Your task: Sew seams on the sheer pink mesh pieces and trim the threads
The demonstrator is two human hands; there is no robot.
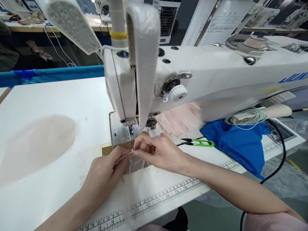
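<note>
Left hand [108, 170]: thumb and fingers pressed together, pinching a thin pale strip [126, 156]. Right hand [161, 152]: fingers curled, thumb and forefinger pinching the strip near its end; the two sets of fingertips nearly met. The strip, narrow and pliant, lay between both hands, in front of the needle area. What fibre it was made of could not be told.

Metal plate [117, 134]: smooth, shiny, set just beyond the fingers, under the head of the sewing machine [202, 64]. The machine was white, hard-shelled and glossy, fitted with a ribbed round knob [178, 93].

Pink fabric [181, 118]: soft, sheer and crumpled, beside the machine's head. Thread snips [203, 143]: dark pointed blades, bright green handle, to the right of the right hand. Blue cloth [237, 144]: opaque, loosely folded, farther right. Coiled cord [250, 117]: thin, pale green, wound in loops above the cloth.

Counter [43, 176]: flat, white, smooth, with a printed ruler scale [154, 203] along its near edge.
</note>
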